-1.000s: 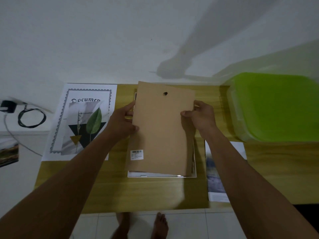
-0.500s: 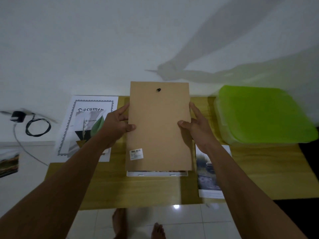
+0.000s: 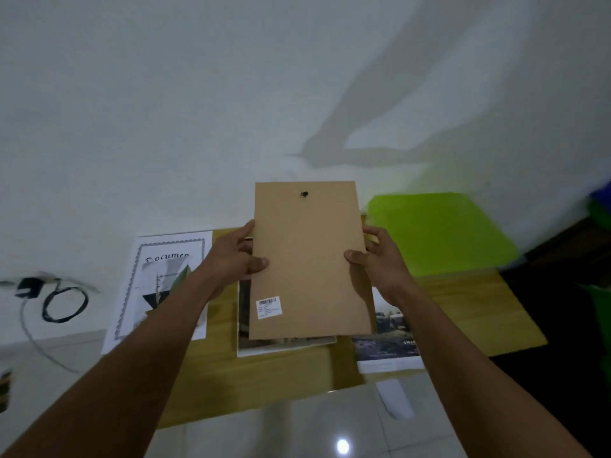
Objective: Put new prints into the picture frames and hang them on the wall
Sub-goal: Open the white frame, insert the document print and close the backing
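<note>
I hold a brown backing board (image 3: 309, 256) upright in front of me, its back toward me, with a small dark hanger near the top and a barcode sticker low on the left. My left hand (image 3: 234, 256) grips its left edge, thumb on the back. My right hand (image 3: 377, 259) grips the right edge the same way. Below the board a white picture frame (image 3: 287, 347) lies flat on the low wooden table (image 3: 463, 312), with a print showing inside it. A dark landscape print (image 3: 388, 338) lies to its right.
A "Document" certificate sheet with a leaf print (image 3: 165, 285) on it lies at the table's left end. A green plastic lid or bin (image 3: 436, 233) sits at the back right. A black cable and charger (image 3: 49, 299) lie on the floor at left. The white wall is straight ahead.
Both hands have raised the board off the frame and tipped it upright toward the wall. The camera has tilted up, so more wall shows.
</note>
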Demonstrator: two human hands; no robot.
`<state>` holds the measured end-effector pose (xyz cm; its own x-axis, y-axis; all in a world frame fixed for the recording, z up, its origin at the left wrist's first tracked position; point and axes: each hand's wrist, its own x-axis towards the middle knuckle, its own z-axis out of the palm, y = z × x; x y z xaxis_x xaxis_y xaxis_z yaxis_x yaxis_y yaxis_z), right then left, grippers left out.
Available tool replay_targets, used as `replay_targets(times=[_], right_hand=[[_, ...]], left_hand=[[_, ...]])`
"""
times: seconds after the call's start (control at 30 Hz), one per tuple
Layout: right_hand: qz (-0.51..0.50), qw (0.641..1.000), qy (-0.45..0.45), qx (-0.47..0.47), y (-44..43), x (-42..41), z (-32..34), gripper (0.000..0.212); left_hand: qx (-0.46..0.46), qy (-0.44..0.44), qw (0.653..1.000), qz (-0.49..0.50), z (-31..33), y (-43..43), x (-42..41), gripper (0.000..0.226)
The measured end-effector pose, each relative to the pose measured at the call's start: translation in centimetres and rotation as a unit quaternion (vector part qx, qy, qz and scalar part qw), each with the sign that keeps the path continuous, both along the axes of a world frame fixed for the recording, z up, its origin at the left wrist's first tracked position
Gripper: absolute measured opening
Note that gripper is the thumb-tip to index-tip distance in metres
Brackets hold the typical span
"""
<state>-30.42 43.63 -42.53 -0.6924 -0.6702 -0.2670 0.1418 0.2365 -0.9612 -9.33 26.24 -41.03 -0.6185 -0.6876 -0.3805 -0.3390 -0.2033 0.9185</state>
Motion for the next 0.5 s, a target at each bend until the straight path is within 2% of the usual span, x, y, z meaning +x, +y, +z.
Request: replay_targets(times=[0.07, 0.23, 0.4, 0.5], right_hand=[[-0.008, 0.999, 0.028, 0.018, 1.5, -1.3, 1.0, 0.056], [0.020, 0.992, 0.103, 0.073, 5.5, -6.3, 2.1, 0.083], [-0.027, 0.986, 0.123, 0.111, 9.3, -12.5, 0.6, 0.075], [-0.018, 0.979, 0.136, 0.152, 10.4, -16.8, -1.1, 0.069]], left_hand=[[0.005, -0.001, 0.999, -0.033, 1.0, 0.9, -1.6, 0.098], [-0.008, 0.001, 0.997, -0.071, 1.8, 4.0, -7.6, 0.103], [-0.009, -0.013, 0.997, -0.080, -0.4, 7.0, -15.1, 0.103], [-0.019, -0.030, 0.997, -0.064, -2.2, 8.4, -19.6, 0.103]])
